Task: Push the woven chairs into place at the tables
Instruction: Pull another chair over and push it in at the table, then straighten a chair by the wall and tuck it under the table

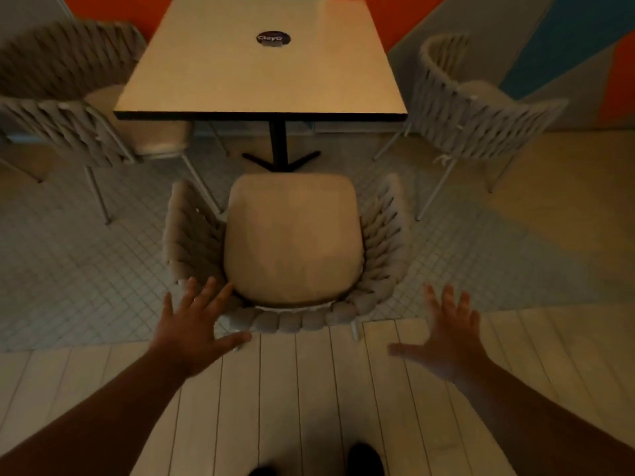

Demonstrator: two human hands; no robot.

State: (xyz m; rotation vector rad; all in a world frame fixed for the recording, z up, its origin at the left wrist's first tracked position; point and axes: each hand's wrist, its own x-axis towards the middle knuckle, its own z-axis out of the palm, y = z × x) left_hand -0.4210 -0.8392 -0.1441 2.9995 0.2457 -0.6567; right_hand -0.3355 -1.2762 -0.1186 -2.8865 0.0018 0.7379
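Note:
A woven chair (292, 319) with a beige seat cushion stands right in front of me, its open side facing the square table (240, 84). Its seat front sits near the table's black base, outside the tabletop's edge. My left hand (196, 329) is open with fingers spread, at the left rear corner of the chair's woven back, touching or just above it. My right hand (446, 341) is open too, held in the air to the right of the chair, apart from it.
Two more woven chairs flank the table: one at the left (68, 108) partly tucked under it, one at the right (481, 118) standing off from it. A dark round sticker (273, 38) lies on the tabletop. A painted wall runs behind. My shoes show at the bottom edge.

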